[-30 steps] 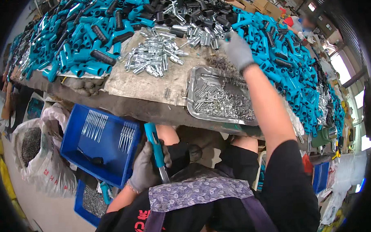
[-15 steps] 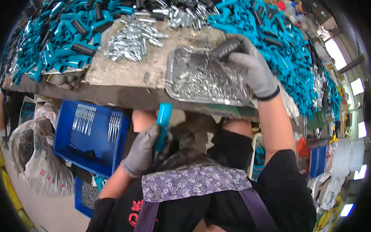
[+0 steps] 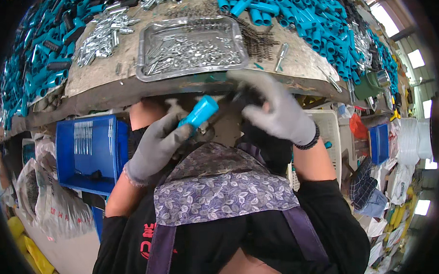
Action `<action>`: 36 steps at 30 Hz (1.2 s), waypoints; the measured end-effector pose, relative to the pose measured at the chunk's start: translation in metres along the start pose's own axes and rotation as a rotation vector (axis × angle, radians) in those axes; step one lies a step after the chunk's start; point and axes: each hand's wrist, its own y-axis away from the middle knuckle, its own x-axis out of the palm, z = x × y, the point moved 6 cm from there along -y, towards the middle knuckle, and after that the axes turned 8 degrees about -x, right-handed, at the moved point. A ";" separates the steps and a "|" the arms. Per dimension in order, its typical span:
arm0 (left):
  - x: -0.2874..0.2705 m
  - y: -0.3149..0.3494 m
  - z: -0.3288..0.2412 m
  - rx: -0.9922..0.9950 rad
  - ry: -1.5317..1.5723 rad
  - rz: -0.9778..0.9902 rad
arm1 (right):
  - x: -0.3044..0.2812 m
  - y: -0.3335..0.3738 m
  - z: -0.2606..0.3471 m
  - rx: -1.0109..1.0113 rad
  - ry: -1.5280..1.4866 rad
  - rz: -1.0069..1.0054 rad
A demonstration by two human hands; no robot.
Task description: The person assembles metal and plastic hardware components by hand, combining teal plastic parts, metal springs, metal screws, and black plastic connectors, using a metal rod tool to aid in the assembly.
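My left hand (image 3: 157, 146), in a grey work glove, is closed round a teal plastic tube-shaped handle (image 3: 202, 111), its wide end pointing up and right. My right hand (image 3: 279, 108), gloved too, hovers just in front of the bench edge, smeared by motion. Its thumb and fingers curl round a black tubular piece (image 3: 246, 96), mostly hidden and blurred. The black piece is apart from the teal handle. Beyond both hands, a metal tray (image 3: 143, 60) on the bench holds many small shiny metal parts.
Teal handles (image 3: 317, 25) are heaped at the back right, more at the left beside silver metal parts (image 3: 102, 37). Dark springs (image 3: 259, 39) lie right of the tray, near a metal shaft (image 3: 282, 56). A blue bin (image 3: 66, 166) with rows of shafts stands at lower left.
My right hand has come from over the tray, down and toward the teal handle, with the black piece. My left hand has risen slightly, tilting the handle rightward. The view has shifted.
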 end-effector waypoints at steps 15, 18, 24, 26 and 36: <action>0.056 -0.052 0.032 -0.141 0.420 0.316 | 0.016 0.028 -0.002 -0.215 -0.022 -0.294; 0.060 -0.063 0.033 -0.076 0.241 0.333 | 0.025 0.023 -0.021 -0.142 0.099 -0.288; 0.060 -0.071 0.034 -0.085 0.076 0.064 | -0.054 -0.016 -0.062 0.101 0.519 -0.493; 0.064 -0.077 0.036 -0.129 0.089 0.112 | -0.083 -0.019 -0.123 0.369 0.889 -0.376; 0.045 -0.074 0.037 -0.149 0.206 0.055 | -0.105 -0.033 -0.142 0.305 0.776 -0.565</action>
